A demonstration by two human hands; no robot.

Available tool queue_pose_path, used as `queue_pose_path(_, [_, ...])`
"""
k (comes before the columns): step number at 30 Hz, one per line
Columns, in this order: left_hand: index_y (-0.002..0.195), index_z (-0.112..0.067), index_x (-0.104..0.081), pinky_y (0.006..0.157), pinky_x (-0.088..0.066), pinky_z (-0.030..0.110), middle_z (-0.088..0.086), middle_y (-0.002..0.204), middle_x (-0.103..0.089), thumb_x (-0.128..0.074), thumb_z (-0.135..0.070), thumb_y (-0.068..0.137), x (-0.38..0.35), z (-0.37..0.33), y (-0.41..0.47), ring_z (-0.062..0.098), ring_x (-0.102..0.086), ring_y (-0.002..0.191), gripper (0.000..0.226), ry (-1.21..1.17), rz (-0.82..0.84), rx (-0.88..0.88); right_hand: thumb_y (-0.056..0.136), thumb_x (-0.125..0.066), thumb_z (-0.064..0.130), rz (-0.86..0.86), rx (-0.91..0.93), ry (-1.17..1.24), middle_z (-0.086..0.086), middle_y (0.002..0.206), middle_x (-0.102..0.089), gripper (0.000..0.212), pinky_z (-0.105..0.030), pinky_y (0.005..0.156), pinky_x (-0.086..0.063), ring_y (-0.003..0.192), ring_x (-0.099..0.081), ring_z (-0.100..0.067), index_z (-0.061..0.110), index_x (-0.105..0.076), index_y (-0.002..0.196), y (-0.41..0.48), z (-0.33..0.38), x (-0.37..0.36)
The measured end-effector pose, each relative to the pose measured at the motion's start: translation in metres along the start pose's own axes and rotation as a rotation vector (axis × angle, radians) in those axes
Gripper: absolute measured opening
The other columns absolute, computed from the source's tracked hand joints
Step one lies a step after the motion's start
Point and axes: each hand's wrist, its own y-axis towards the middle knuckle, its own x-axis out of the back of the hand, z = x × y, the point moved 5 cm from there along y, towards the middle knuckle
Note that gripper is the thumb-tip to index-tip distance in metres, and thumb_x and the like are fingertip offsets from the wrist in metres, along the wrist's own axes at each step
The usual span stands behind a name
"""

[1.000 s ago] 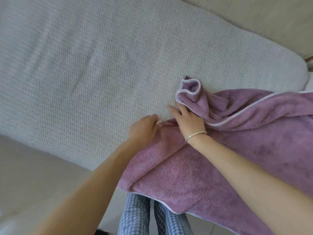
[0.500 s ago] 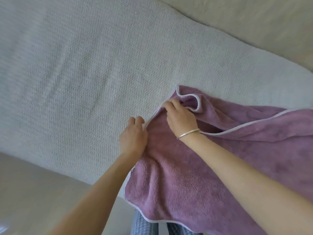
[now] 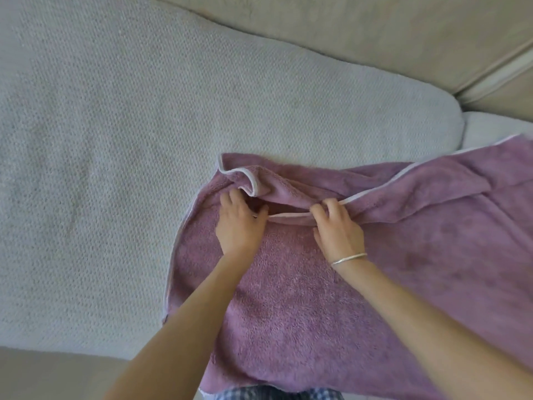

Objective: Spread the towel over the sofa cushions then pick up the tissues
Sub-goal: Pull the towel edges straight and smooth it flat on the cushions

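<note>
- Head view: a purple towel [image 3: 331, 298] with a pale hem is seen lying on a grey textured seat cushion [image 3: 144, 140] of a sofa, its near part hanging over the front edge of the cushion.
- The towel is only partly laid out; the far portion is bunched and folded back on itself, with one corner curled over near the middle of the cushion.
- The right portion of the towel is extended across onto a second seat cushion [image 3: 490, 128] at the right edge of the view.
- The left hand [image 3: 240, 223] is placed on the towel, fingers curled and thumb pressed against a stretch of the pale hem, which is pinched.
- The right hand [image 3: 337, 226] is placed just beside it on the same hem, fingers bent and closed on the fabric edge; the hem is drawn taut between the two hands.
- A thin silver bracelet [image 3: 349, 258] is worn on the right wrist.
- Beige back cushions [image 3: 375, 33] are seen beyond the seat cushions, at the top of the view.
- Blue checked fabric [image 3: 277, 394] is visible at the bottom edge, below the hanging towel.
- The left half of the grey cushion is uncovered by the towel.
</note>
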Motion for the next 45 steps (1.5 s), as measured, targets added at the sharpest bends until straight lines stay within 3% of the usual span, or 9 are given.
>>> queue_pose_path(3, [0.110,0.002,-0.039,0.071,-0.041,0.039,0.019,0.117,-0.050,-0.062,-0.023,0.082,-0.006,0.005,-0.007,0.038,-0.055,0.103,0.044,-0.267,-0.074,0.278,0.075,-0.068,0.010,-0.042,-0.044,-0.053,-0.013,0.081,-0.069,0.022,-0.031,0.042,-0.052,0.069,-0.070,-0.028,0.009,-0.064,0.097,0.010,-0.011,0.010])
queue_pose_path(6, [0.086,0.000,-0.054,0.065,-0.041,0.031,0.017,0.083,-0.063,-0.055,-0.021,0.087,-0.016,0.003,-0.004,0.033,-0.061,0.078,0.021,-0.463,0.080,0.448,0.093,-0.042,0.019,0.068,-0.083,0.000,-0.014,0.097,-0.072,0.030,-0.038,0.067,-0.054,0.090,-0.069,-0.033,0.013,-0.046,0.123,0.022,-0.017,0.008])
queue_pose_path(10, [0.062,-0.014,-0.051,0.037,-0.038,0.016,-0.004,0.039,-0.054,-0.049,-0.021,0.093,-0.018,-0.027,0.016,0.003,-0.048,0.030,0.032,-0.958,0.230,0.556,0.094,-0.042,0.020,-0.138,-0.143,0.149,-0.023,0.094,-0.070,0.035,-0.043,0.067,-0.052,0.088,-0.067,-0.040,0.004,-0.042,0.125,0.047,-0.024,0.046])
queue_pose_path(19, [0.120,-0.009,-0.052,0.086,-0.051,0.032,0.010,0.117,-0.061,-0.042,-0.035,0.096,0.012,-0.113,0.117,0.021,-0.059,0.103,0.037,-1.425,0.095,0.451,0.095,-0.037,0.009,-0.369,-0.024,0.337,-0.022,0.105,-0.068,0.034,-0.042,0.066,-0.050,0.094,-0.066,-0.039,0.002,-0.040,0.127,0.154,-0.019,0.130])
queue_pose_path(27, [0.114,-0.010,-0.052,0.066,-0.054,0.025,0.004,0.087,-0.058,-0.038,-0.027,0.099,0.069,-0.136,0.209,0.016,-0.058,0.079,0.027,-1.550,-0.123,0.293,0.093,-0.038,0.002,-0.316,0.061,0.355,-0.022,0.111,-0.065,0.039,-0.042,0.070,-0.048,0.099,-0.063,-0.040,0.005,-0.033,0.132,0.233,0.000,0.141])
queue_pose_path(30, [0.107,-0.010,-0.056,0.084,-0.049,0.028,0.009,0.109,-0.061,-0.036,-0.029,0.098,0.060,-0.115,0.227,0.022,-0.058,0.100,0.029,-1.348,-0.147,0.281,0.094,-0.038,0.003,-0.247,0.100,0.398,-0.022,0.112,-0.064,0.034,-0.041,0.072,-0.047,0.100,-0.062,-0.038,0.005,-0.037,0.127,0.248,0.006,0.120])
queue_pose_path(33, [0.141,-0.015,-0.033,0.114,-0.024,0.038,0.008,0.148,-0.035,-0.034,-0.031,0.098,0.046,-0.109,0.234,0.023,-0.030,0.136,0.045,-0.642,-0.133,-0.026,0.093,-0.041,0.010,-0.164,0.188,0.396,-0.017,0.131,-0.054,0.038,-0.039,0.093,-0.041,0.119,-0.051,-0.032,0.009,-0.038,0.131,0.253,0.012,0.091])
queue_pose_path(36, [0.146,-0.019,-0.018,0.116,-0.003,0.039,0.003,0.157,-0.011,-0.038,-0.027,0.097,0.014,-0.117,0.232,0.026,0.000,0.144,0.054,-0.027,-0.087,-0.310,0.088,-0.047,0.022,-0.136,0.175,0.364,-0.008,0.156,-0.018,0.067,-0.040,0.117,-0.014,0.144,-0.016,-0.023,0.018,-0.016,0.147,0.273,0.015,0.078])
queue_pose_path(45, [0.146,-0.033,-0.008,0.115,-0.002,0.040,-0.006,0.157,0.000,-0.024,-0.033,0.098,0.001,-0.121,0.254,0.018,0.008,0.144,0.050,0.228,-0.037,-0.378,0.086,-0.044,0.036,-0.087,0.152,0.388,0.003,0.159,0.000,0.069,-0.039,0.118,-0.002,0.146,0.002,-0.018,0.031,-0.011,0.147,0.299,0.006,0.073])
